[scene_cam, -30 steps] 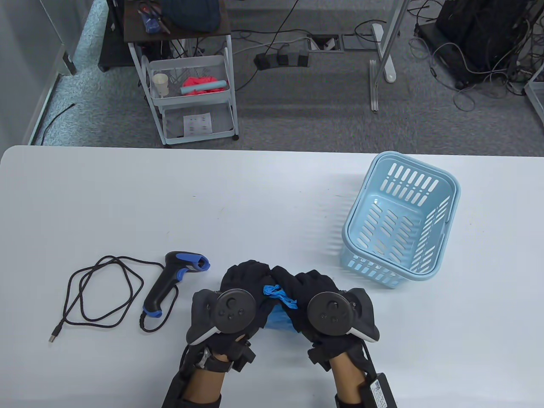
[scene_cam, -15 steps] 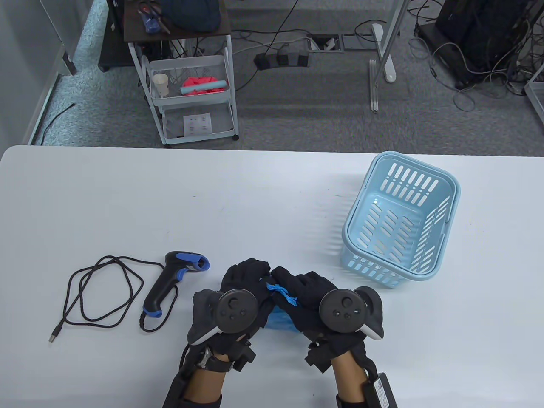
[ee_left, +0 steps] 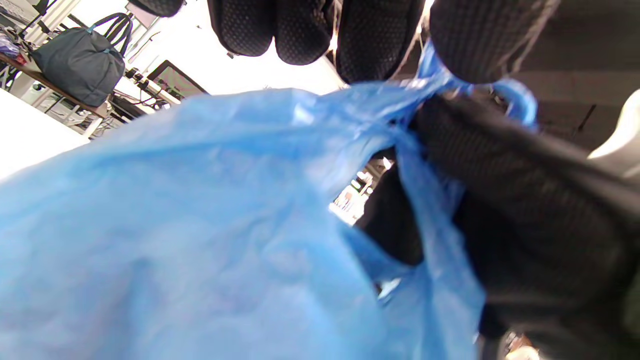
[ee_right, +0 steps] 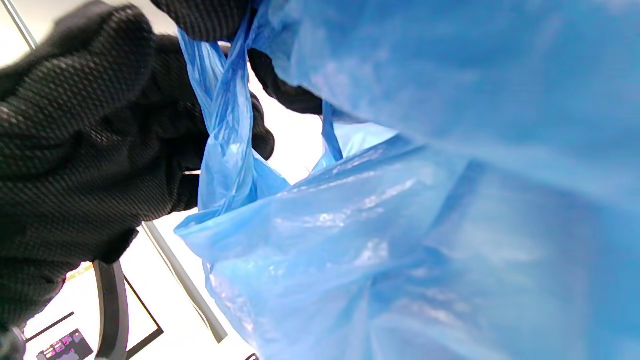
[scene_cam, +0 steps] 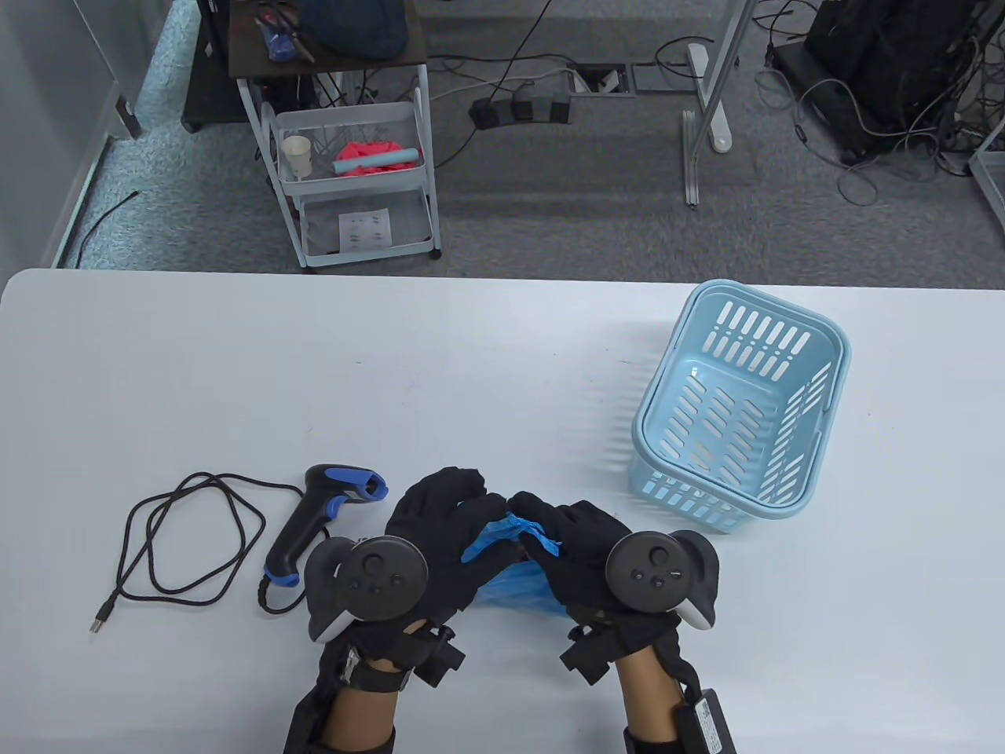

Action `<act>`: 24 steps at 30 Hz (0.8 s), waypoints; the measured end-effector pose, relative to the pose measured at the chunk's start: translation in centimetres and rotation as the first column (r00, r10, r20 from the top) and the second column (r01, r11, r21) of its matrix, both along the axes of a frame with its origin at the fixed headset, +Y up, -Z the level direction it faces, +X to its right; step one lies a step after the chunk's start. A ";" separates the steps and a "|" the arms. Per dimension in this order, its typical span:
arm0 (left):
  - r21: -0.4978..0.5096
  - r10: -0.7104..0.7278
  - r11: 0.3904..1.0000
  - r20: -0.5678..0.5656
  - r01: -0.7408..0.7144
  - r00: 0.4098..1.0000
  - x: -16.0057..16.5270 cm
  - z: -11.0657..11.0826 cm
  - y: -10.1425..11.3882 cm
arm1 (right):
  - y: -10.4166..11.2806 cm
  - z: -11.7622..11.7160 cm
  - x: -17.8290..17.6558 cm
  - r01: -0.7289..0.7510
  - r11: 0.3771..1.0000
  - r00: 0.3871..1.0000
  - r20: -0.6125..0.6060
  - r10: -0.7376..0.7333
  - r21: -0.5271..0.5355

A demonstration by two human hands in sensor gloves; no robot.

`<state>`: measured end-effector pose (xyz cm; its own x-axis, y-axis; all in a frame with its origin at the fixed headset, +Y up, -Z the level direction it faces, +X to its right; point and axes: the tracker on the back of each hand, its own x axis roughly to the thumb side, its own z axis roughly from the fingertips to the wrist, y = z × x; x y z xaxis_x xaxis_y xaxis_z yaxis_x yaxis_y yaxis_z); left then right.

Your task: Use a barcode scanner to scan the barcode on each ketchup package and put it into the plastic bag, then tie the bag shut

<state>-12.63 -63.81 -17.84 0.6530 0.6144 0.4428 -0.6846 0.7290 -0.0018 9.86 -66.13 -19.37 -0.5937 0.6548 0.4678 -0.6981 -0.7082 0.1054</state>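
A blue plastic bag [scene_cam: 514, 585] lies on the white table [scene_cam: 471, 369] at the front, between my two hands. My left hand [scene_cam: 440, 518] and my right hand [scene_cam: 561, 530] both pinch the bag's twisted handles [scene_cam: 510, 530] above it. In the left wrist view the bag [ee_left: 200, 230] fills the frame and a handle strip [ee_left: 510, 97] passes under my gloved fingers [ee_left: 375, 35]. The right wrist view shows a twisted handle [ee_right: 222, 125] held against the other glove. The bag's contents are hidden. The black and blue barcode scanner [scene_cam: 322, 518] lies to the left of my left hand.
The scanner's black cable [scene_cam: 180, 542] loops on the table to the left. A light blue slotted basket [scene_cam: 738, 408] stands at the right, with nothing visible inside. Past the table's far edge stand a wire trolley [scene_cam: 353, 173] and floor cables.
My left hand has shifted left and my right hand slightly right, drawing the bag's handles apart. More of the blue handle shows between the hands now.
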 end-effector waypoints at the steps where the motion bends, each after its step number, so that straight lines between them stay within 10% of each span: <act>1: 0.006 0.007 1.000 0.002 -0.007 1.000 0.0 0.1 0.1 | 0.0 0.0 0.0 -0.009 1.000 1.000 -0.006 0.009 0.000; 24: 0.024 0.009 1.000 -0.041 -0.008 0.999 0.7 0.1 0.1 | -1.2 -1.1 1.8 0.258 0.954 0.955 -0.107 -0.275 -0.153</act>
<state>-11.92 -63.76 -17.70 0.6657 0.6096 0.4304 -0.6898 0.7227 0.0432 11.66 -67.29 -20.46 -0.3310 0.8435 0.4230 -0.8343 -0.4710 0.2865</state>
